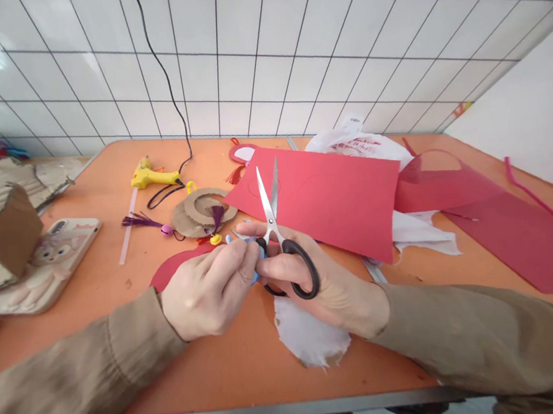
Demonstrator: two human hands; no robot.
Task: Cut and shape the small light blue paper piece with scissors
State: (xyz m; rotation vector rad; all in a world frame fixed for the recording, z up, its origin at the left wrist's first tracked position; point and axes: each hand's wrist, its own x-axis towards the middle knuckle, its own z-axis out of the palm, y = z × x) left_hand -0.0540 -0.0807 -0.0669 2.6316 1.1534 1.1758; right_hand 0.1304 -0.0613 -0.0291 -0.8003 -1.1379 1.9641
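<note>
My right hand (333, 277) is closed around a pair of scissors (272, 217) with black handles. Their bare metal blades point up and away from me, spread in a narrow V. My left hand (211, 292) presses against it, fingers pinched around a small blue item (256, 275). Most of that item is hidden by the fingers, so its kind is unclear. Just behind my left hand a red paper piece (175, 263) lies on the table. Below my right hand rests a frayed white scrap (312, 333).
A large red sheet (325, 194) covers white plastic on the orange table (217, 382). Further left are cardboard rings (191, 216), a purple tassel (140, 220), a yellow glue gun (152, 176) with black cord, and a phone (46, 265). Red material (527, 237) spreads across the right.
</note>
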